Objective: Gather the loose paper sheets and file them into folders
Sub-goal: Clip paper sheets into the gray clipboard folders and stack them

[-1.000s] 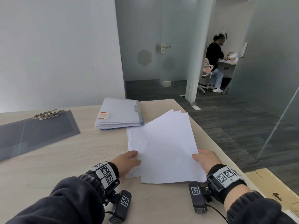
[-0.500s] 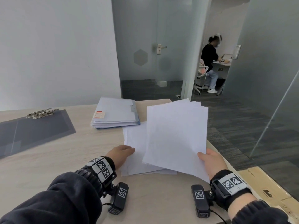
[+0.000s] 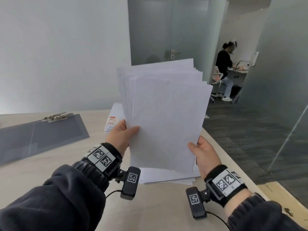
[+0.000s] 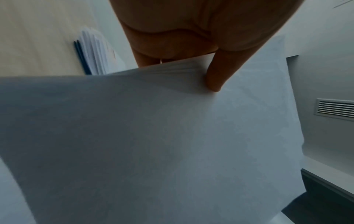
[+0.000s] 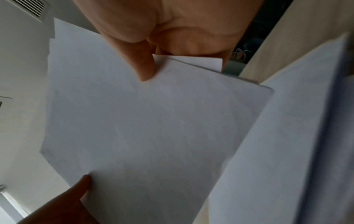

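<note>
I hold a fanned stack of white sheets [image 3: 165, 114] upright above the table. My left hand [image 3: 124, 135] pinches its lower left edge, thumb on the front; the left wrist view shows that thumb [image 4: 214, 72] pressed on the sheets [image 4: 153, 136]. My right hand [image 3: 202, 152] pinches the lower right corner, thumb [image 5: 143, 66] on the paper [image 5: 143, 121]. More white sheets [image 3: 166, 176] lie flat on the table under the raised stack. A filled folder with a red-marked label [image 3: 113, 121] lies behind, mostly hidden by the paper.
A grey clipboard [image 3: 40, 135] with a metal clip lies at the table's left. The wooden table's right edge [image 3: 233, 164] runs close to my right hand; a cardboard box [image 3: 283, 195] sits below it. A person sits at a desk [image 3: 225, 70] beyond the glass door.
The stack went from lying on the table to held upright. My right hand lifted it first, then my left hand left the lower sheets and took hold of its left edge.
</note>
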### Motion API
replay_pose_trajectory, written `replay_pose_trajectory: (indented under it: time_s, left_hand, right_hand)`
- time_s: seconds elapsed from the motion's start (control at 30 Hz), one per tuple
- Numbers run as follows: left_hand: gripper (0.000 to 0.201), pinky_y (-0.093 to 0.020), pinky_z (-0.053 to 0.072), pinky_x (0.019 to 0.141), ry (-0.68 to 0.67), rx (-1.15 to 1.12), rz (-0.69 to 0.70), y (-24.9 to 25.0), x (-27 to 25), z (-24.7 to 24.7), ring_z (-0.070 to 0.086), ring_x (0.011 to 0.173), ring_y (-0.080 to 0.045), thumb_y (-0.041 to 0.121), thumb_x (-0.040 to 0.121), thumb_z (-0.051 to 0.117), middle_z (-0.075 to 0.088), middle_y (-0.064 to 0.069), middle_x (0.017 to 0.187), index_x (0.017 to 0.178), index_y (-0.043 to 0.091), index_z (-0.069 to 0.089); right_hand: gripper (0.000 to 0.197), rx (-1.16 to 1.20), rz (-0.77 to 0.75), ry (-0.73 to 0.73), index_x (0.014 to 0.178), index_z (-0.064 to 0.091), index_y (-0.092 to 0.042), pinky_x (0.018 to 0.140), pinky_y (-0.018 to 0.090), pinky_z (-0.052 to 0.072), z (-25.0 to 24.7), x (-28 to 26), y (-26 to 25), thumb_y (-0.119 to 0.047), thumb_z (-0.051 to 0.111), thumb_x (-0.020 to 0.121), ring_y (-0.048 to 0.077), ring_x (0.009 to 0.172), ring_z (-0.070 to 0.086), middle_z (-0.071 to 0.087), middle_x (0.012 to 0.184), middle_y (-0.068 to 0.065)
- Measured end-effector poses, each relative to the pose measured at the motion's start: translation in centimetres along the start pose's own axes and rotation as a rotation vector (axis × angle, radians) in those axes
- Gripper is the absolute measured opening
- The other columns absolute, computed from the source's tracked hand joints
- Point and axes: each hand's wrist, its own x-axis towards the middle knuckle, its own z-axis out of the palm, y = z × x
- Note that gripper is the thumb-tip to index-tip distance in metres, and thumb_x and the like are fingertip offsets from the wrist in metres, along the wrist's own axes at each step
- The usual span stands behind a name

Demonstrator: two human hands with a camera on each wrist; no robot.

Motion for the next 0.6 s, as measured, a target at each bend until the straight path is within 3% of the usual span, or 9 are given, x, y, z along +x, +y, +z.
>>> replay_pose_trajectory:
  time_s: [0.1,0.23,0.33,0.47,0.53,0.6]
  left_hand:
    - [0.035,-0.052,0.051,0.097,0.002,-0.017,0.030,0.6,0.3,-0.2,0.067,0.105,-0.036,0.013,0.074,0.067,0.071,-0.018,0.113,0.108,0.011,0.066]
    - [0.043,-0.043,0.056,0.088,-0.077,-0.040,-0.012,-1.0,-0.5,-0.6,0.068,0.097,-0.032,0.008,0.073,0.064,0.072,-0.019,0.111,0.115,0.004,0.067]
    - [0.046,-0.038,0.059,0.080,-0.088,-0.052,-0.053,-2.6,-1.1,-0.9,0.069,0.094,-0.032,0.011,0.072,0.066,0.073,-0.018,0.109,0.117,0.002,0.066]
    - [0.046,-0.039,0.057,0.080,-0.108,-0.048,-0.051,-3.1,-1.4,-1.2,0.071,0.095,-0.030,0.014,0.074,0.069,0.073,-0.015,0.110,0.119,0.005,0.066]
    - [0.045,-0.041,0.055,0.084,-0.109,-0.028,-0.049,-3.2,-1.4,-1.5,0.070,0.099,-0.031,0.017,0.075,0.070,0.073,-0.014,0.111,0.119,0.006,0.067]
    - [0.044,-0.043,0.054,0.088,-0.101,-0.018,-0.046,-3.5,-1.4,-1.8,0.070,0.102,-0.033,0.019,0.075,0.071,0.073,-0.013,0.112,0.117,0.007,0.068]
  right_hand:
    - [0.023,0.026,-0.011,-0.006,0.116,0.067,-0.008,0.095,0.050,0.053,0.6,1.1,-0.8,0.001,0.055,0.098,0.034,0.106,0.070,0.075,0.112,0.012]
    - [0.019,-0.002,-0.001,-0.003,0.110,0.070,-0.012,0.096,0.049,0.054,0.8,0.9,-0.7,-0.004,0.063,0.095,0.029,0.103,0.072,0.077,0.108,0.007]
    - [0.015,0.007,0.040,-0.022,0.106,0.073,-0.010,0.098,0.052,0.053,0.8,0.4,0.1,-0.007,0.067,0.093,0.033,0.102,0.072,0.077,0.106,0.010]
    - [0.014,0.073,0.058,-0.059,0.104,0.073,-0.008,0.089,0.044,0.056,0.9,0.1,0.0,-0.009,0.068,0.091,0.035,0.101,0.071,0.077,0.105,0.013]
    - [0.024,0.113,0.056,-0.091,0.103,0.073,-0.007,0.084,0.041,0.056,0.9,0.1,-0.2,-0.020,0.077,0.083,0.035,0.099,0.072,0.077,0.104,0.014]
    - [0.052,0.116,0.058,-0.127,0.103,0.074,-0.009,0.083,0.041,0.056,0.9,0.1,-0.1,-0.039,0.089,0.063,0.034,0.099,0.072,0.076,0.105,0.014]
